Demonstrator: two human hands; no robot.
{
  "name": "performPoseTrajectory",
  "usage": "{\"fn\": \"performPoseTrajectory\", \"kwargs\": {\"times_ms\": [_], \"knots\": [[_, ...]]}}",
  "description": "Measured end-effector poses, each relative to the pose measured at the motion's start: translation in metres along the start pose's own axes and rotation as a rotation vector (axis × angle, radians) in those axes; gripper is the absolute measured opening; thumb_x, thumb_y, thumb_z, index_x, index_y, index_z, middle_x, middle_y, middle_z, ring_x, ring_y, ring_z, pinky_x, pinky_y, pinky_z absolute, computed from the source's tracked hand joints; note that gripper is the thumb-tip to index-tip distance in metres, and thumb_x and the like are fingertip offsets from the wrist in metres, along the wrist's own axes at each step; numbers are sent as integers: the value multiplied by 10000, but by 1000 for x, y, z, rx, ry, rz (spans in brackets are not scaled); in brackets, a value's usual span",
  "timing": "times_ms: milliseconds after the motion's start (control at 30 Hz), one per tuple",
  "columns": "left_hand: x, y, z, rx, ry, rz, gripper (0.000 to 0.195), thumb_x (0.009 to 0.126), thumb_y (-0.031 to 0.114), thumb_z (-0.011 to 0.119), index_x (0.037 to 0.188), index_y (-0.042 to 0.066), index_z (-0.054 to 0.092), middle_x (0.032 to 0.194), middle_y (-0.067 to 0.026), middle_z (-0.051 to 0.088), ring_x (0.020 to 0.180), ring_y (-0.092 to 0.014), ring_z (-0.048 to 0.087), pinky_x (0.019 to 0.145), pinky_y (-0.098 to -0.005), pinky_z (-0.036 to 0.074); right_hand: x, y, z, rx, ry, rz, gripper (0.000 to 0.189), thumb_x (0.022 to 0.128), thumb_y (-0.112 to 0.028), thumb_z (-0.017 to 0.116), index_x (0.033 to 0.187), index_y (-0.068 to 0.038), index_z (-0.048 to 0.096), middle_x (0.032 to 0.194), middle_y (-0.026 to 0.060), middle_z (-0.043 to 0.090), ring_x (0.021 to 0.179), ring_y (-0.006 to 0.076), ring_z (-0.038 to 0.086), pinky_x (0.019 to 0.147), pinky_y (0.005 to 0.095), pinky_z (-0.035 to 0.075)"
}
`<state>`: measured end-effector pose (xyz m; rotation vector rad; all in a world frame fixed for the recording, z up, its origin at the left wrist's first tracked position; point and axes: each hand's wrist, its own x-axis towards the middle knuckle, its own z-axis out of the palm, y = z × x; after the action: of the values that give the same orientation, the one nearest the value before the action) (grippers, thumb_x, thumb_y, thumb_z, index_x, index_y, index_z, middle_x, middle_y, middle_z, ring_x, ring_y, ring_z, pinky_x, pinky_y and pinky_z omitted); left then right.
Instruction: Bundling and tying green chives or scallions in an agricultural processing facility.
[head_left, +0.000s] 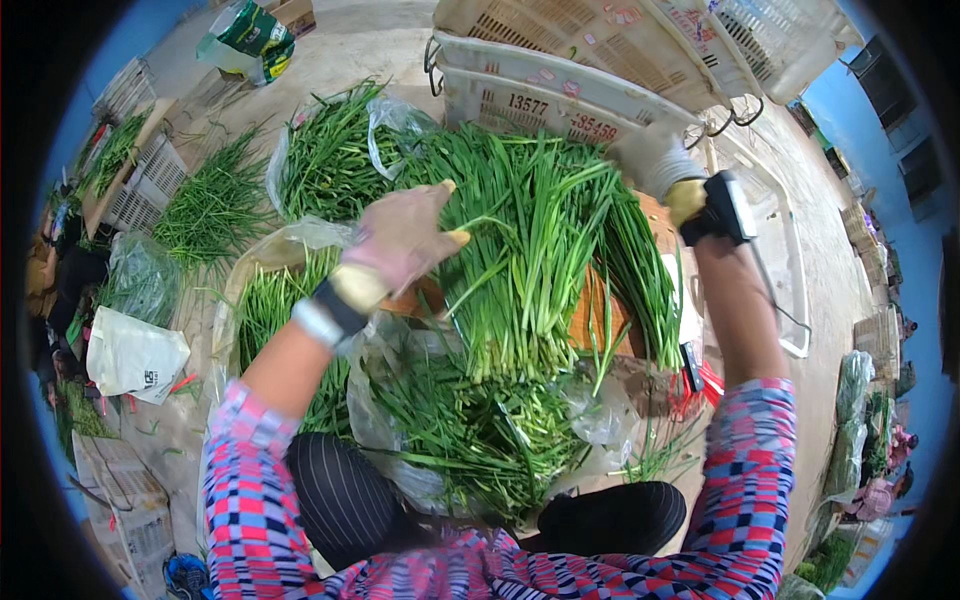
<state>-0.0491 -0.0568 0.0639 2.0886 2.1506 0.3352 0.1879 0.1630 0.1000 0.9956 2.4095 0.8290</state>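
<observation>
A thick heap of garlic chives (525, 247) lies across a wooden board (600, 311), its pale cut ends towards me. My left hand (401, 236), in a glove, is at the heap's left side with thumb and fingers spread. A loose chive blade touches or passes close by the thumb tip. At the heap's far right, my gloved right hand (652, 161) is motion-blurred, so its grip is unclear. A smaller chive bunch (649, 277) hangs over the board's right edge. A knife with a black handle (691, 367) lies beside it.
An open plastic bag of loose chives (480, 442) sits between my knees. Another bagged bunch (330, 165) stands beyond my left hand. Stacked white plastic crates (555, 97) rise behind the board. Red ties (705, 386) lie at right. People work at the far left.
</observation>
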Motion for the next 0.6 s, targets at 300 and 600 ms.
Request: {"fn": "performPoseTrajectory", "kwargs": {"times_ms": [300, 600], "knots": [[38, -22, -4, -150, -146, -143, 238, 856, 227, 539, 975, 59, 657, 738, -123, 654, 624, -266, 614, 602, -359, 506, -116, 106, -89, 41, 277, 405, 186, 872, -265, 555, 985, -158, 657, 846, 67, 674, 763, 249, 659, 698, 380, 526], [-73, 77, 18, -1890, -88, -386, 313, 887, 231, 583, 1110, 12, 558, 871, -50, 647, 649, -117, 615, 559, -212, 510, -185, -16, -75, 700, 354, 572, 243, 827, -385, 577, 960, -204, 671, 815, 105, 664, 753, 309, 641, 674, 391, 511]]}}
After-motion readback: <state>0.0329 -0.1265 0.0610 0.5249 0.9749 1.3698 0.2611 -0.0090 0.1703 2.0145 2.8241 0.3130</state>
